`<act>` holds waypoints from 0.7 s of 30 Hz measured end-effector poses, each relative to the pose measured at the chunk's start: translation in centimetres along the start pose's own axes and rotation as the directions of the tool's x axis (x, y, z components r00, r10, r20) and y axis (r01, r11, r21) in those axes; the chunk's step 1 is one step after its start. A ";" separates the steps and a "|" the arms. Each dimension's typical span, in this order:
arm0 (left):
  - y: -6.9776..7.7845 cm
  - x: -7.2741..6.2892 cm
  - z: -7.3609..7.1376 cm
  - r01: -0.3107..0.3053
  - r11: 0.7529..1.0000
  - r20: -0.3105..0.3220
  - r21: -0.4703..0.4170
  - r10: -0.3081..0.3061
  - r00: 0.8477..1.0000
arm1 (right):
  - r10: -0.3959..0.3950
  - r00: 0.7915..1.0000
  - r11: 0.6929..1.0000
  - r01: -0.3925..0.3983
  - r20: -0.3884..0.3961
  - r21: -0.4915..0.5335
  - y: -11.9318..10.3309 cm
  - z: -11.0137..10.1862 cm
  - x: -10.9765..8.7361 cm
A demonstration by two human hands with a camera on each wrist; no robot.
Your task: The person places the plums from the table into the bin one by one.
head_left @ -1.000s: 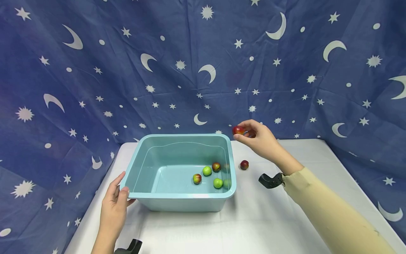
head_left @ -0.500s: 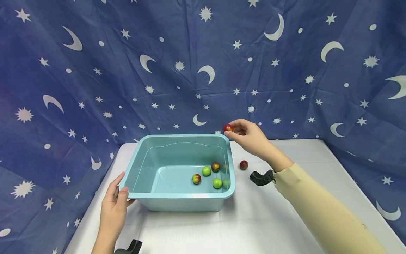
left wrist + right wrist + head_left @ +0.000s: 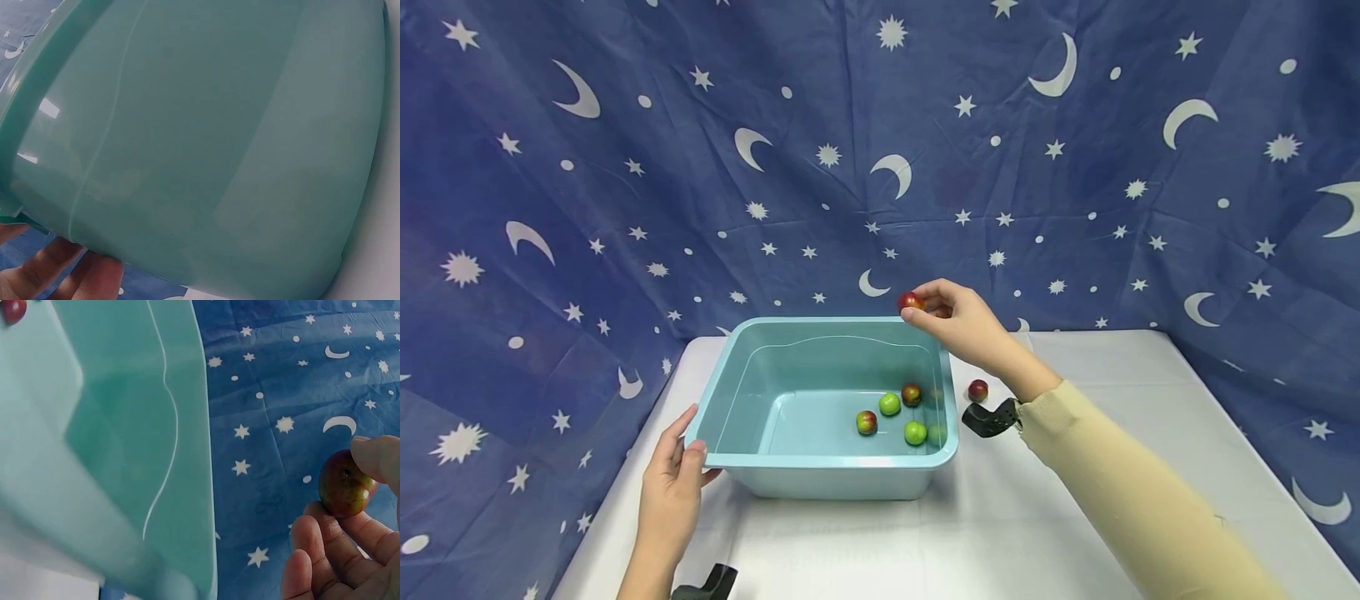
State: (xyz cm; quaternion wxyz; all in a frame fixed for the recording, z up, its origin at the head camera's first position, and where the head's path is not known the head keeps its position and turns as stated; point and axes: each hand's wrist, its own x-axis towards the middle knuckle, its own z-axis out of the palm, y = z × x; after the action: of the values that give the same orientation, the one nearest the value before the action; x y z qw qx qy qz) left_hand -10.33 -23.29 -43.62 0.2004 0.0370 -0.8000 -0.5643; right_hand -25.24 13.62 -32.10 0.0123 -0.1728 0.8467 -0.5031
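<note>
My right hand (image 3: 964,323) pinches a red plum (image 3: 911,302) between thumb and fingertips, above the back right of a light blue plastic tub (image 3: 820,462). In the right wrist view that plum (image 3: 345,485) shows red-brown skin with a yellow-green patch. At the tub's front left corner my left hand (image 3: 672,492) grips the rim, thumb on top and fingers beneath. Inside the tub lie two green fruits (image 3: 890,404) and two red-green plums (image 3: 867,422), toward the right side. One dark red plum (image 3: 977,390) sits on the table right of the tub, just above the right wrist's black camera mount.
A white cloth (image 3: 1075,500) covers the table under the tub. Behind and at both sides hangs a dark blue curtain (image 3: 820,100) with white moons and stars. A black mount (image 3: 707,583) sits on the left wrist.
My right hand has carried the plum leftward, from beyond the tub's right rim to over its back right part. The left hand keeps its grip on the corner.
</note>
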 end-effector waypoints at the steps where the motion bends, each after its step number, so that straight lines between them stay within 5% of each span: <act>1: 0.0 0.0 0.0 0.000 1.000 0.000 0.000 0.000 1.000 | -0.004 1.000 1.000 0.004 0.002 0.002 -0.1 0.2 0.1; 11: 0.1 0.0 0.0 0.007 1.000 0.005 -0.004 -0.007 1.000 | -0.020 0.999 1.000 0.020 0.050 0.000 -0.8 2.5 1.1; 21: 0.1 0.0 0.0 0.006 1.000 0.009 -0.003 -0.006 1.000 | -0.012 0.976 0.997 0.027 0.217 -0.066 -0.6 4.3 1.6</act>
State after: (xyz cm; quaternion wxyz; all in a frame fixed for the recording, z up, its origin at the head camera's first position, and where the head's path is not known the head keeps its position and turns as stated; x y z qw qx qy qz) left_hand -10.28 -23.25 -43.52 0.1952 0.0365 -0.7999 -0.5663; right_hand -25.76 9.25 -33.49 0.0933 -0.2352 0.8553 -0.4521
